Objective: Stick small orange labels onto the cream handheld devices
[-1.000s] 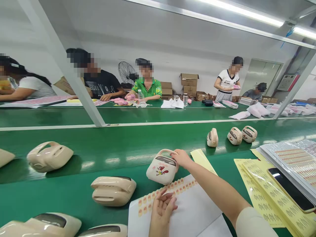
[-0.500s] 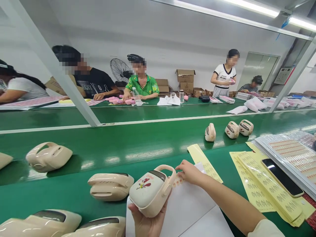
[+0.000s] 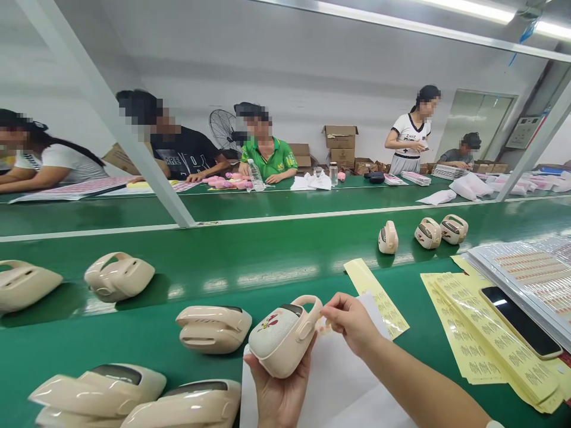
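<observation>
My left hand (image 3: 283,392) holds a small beige portable speaker (image 3: 279,345) from below, tilted, with its pale mesh front showing a red and yellow cartoon print. Its carry handle points up and to the right. My right hand (image 3: 352,321) is beside the handle's side joint, thumb and fingertips pinched together. Whatever lies between those fingertips is too small to make out. Beneath both hands are white sheets (image 3: 343,380), with small round orange stickers (image 3: 323,326) near my right fingers.
More beige speakers (image 3: 214,330) lie on the green bench to the left. Others (image 3: 118,278) stand on the green belt. Yellow label sheets (image 3: 486,333), a phone (image 3: 520,321) and stacked sticker sheets (image 3: 526,267) lie at right. Several co-workers sit or stand across the belt.
My right fingers have drawn together into a tighter pinch beside the speaker's handle. The held speaker has turned, showing more of its side. The view has shifted slightly left.
</observation>
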The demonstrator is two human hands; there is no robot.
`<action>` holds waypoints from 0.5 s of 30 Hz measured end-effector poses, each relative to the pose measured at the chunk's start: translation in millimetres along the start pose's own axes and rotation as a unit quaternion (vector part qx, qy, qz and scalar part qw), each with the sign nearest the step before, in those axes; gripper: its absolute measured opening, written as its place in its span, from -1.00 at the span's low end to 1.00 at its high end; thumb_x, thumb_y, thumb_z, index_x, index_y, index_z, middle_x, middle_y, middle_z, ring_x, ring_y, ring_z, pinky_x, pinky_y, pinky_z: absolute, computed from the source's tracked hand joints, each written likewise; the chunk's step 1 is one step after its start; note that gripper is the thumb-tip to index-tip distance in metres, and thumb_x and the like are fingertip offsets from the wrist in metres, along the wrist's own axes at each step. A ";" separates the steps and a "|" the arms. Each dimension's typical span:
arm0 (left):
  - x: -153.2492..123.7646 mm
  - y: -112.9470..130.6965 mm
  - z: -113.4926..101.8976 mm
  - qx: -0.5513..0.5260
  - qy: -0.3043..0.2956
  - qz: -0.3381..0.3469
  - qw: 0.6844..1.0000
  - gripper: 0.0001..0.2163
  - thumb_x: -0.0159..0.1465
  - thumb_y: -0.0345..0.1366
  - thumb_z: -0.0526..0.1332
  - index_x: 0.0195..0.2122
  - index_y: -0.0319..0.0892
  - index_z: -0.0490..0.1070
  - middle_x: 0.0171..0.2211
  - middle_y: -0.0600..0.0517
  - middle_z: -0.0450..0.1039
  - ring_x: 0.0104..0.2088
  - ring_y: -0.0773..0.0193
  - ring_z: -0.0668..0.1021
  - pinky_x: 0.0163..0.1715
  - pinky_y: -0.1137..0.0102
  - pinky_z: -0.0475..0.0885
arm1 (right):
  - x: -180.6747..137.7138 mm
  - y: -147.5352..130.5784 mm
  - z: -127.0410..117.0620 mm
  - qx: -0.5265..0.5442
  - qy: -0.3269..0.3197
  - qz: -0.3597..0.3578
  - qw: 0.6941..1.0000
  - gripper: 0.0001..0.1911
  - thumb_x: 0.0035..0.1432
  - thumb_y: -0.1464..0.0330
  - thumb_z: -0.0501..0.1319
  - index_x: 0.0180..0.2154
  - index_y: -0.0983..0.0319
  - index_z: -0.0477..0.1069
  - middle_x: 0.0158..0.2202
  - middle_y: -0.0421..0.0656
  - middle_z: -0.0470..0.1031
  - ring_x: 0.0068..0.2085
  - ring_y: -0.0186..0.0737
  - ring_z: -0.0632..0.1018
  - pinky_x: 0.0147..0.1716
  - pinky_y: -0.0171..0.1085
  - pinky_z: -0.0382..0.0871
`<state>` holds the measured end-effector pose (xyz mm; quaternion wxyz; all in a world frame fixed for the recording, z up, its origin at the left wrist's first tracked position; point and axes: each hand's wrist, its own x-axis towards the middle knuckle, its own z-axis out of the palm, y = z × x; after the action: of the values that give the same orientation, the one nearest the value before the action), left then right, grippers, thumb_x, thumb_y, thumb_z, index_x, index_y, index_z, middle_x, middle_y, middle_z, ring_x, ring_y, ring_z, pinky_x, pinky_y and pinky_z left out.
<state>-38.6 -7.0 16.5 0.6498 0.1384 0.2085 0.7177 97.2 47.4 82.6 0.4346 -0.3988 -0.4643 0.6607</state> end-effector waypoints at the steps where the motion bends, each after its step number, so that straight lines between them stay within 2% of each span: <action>1: -0.8 -0.6 1.6 -0.003 -0.003 -0.004 1.000 -0.42 -0.01 0.28 0.06 -0.05 0.12 0.40 -0.04 0.04 0.49 0.07 0.08 0.41 0.07 0.20 0.28 | -5.0 -0.8 5.7 0.026 -0.002 0.000 1.000 -0.69 -0.24 0.21 0.33 -0.60 0.22 0.24 -0.68 -0.36 0.19 -0.62 -0.45 0.12 -0.60 -0.37 0.02; 3: -2.2 -2.2 3.2 -0.001 -0.007 -0.009 1.000 -0.46 0.02 0.26 0.07 -0.09 0.10 0.44 -0.09 0.04 0.52 0.02 0.12 0.45 0.07 0.25 0.27 | -12.5 1.6 16.2 0.030 0.021 -0.025 0.999 -0.68 -0.32 0.23 0.37 -0.63 0.22 0.26 -0.65 -0.33 0.23 -0.57 -0.41 0.19 -0.53 -0.35 0.09; 7: -3.6 -5.9 2.3 0.003 -0.054 -0.003 0.999 -0.56 0.13 0.17 0.04 -0.08 0.13 0.44 -0.16 0.08 0.56 -0.04 0.23 0.50 0.05 0.39 0.26 | -18.3 13.0 27.1 0.000 0.072 -0.077 0.994 -0.70 -0.31 0.24 0.38 -0.66 0.21 0.29 -0.57 -0.27 0.27 -0.49 -0.34 0.27 -0.43 -0.31 0.16; 11: -4.6 -7.7 6.2 -0.074 -0.167 -0.009 0.983 -0.56 0.22 0.11 -0.06 -0.02 0.11 0.40 -0.14 0.08 0.56 -0.02 0.30 0.49 0.02 0.46 0.28 | -20.6 18.4 29.0 -0.012 0.086 -0.092 0.992 -0.71 -0.28 0.22 0.36 -0.65 0.21 0.30 -0.56 -0.27 0.27 -0.49 -0.32 0.27 -0.44 -0.31 0.17; 15: -5.8 -9.2 14.7 -0.182 -0.284 -0.004 0.941 -0.55 0.30 0.01 -0.12 0.05 -0.02 0.35 -0.01 0.00 0.47 0.08 0.23 0.39 0.10 0.36 0.19 | -23.4 18.7 31.5 0.000 0.104 -0.095 0.990 -0.68 -0.24 0.18 0.34 -0.66 0.22 0.27 -0.56 -0.27 0.26 -0.47 -0.31 0.29 -0.41 -0.29 0.18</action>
<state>-23.0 -10.4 25.3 0.6990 0.2152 -0.1183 0.6716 71.2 13.2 75.4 0.5416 -0.4188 -0.4525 0.5714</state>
